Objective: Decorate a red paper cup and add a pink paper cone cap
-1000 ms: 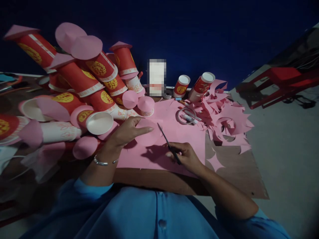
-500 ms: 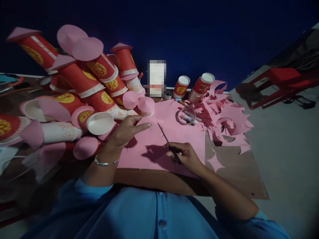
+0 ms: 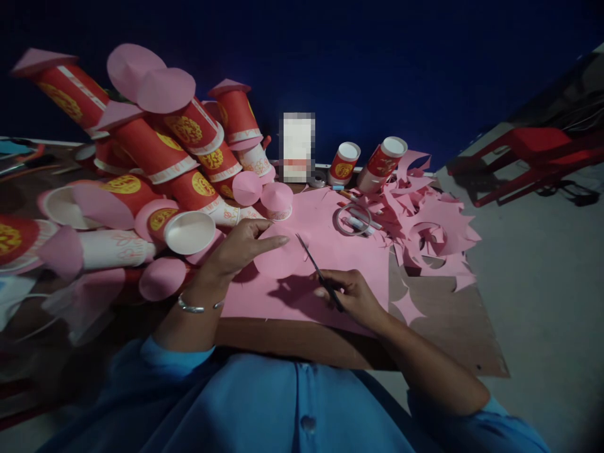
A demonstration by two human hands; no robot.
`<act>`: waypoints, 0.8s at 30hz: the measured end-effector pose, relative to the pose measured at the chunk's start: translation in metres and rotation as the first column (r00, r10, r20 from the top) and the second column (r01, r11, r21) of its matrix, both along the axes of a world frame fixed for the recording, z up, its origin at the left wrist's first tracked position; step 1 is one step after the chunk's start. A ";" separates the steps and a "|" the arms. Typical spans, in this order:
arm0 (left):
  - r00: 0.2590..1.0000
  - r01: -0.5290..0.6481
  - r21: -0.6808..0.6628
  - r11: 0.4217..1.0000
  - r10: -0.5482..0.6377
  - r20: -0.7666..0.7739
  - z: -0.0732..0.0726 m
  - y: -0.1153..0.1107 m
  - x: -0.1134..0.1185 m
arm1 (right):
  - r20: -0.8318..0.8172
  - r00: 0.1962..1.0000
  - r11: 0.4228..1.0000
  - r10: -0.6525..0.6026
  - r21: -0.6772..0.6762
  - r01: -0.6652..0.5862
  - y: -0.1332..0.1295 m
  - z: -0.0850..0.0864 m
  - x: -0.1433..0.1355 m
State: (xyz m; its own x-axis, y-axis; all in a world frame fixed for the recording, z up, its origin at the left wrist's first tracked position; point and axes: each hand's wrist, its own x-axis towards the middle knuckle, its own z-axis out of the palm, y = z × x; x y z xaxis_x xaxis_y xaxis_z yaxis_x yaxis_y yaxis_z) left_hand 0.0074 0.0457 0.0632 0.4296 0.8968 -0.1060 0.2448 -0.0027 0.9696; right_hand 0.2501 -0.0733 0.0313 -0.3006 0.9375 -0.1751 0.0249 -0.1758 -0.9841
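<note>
In my left hand is a round pink paper disc, pinched at its upper left edge between thumb and fingers. The disc is held over a larger pink sheet that lies flat on the table. My right hand grips dark scissors by the handles. Their blades point up and to the left, towards the disc's right edge, and look nearly closed. A small slit or sliver shows by the blade tips. Parts of the fingers in the scissor handles are hidden.
Paper-cup towers with pink cone tops crowd the left side. Pink paper scraps lie heaped at the right, beside a clear ring and pens. Two red cups stand at the back. A red stool is beyond the table.
The pink disc in my left hand now shows its rounded outline more plainly, seemingly turned or tilted. Both hands and the scissors have hardly moved.
</note>
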 end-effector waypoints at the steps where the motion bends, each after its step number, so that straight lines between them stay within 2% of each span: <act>1: 1.000 0.003 0.004 1.000 -0.003 -0.004 0.000 0.000 0.000 | 0.006 1.000 1.000 0.003 0.000 -0.003 0.000 0.000 0.000; 14: 0.996 0.056 0.044 0.997 -0.053 -0.074 0.001 0.001 -0.003 | -0.035 0.999 0.996 0.037 -0.077 -0.040 0.001 -0.001 0.000; 24: 0.990 0.086 0.020 0.996 -0.084 -0.110 0.003 0.001 -0.004 | -0.022 0.998 0.998 0.054 -0.031 -0.055 0.001 0.001 0.001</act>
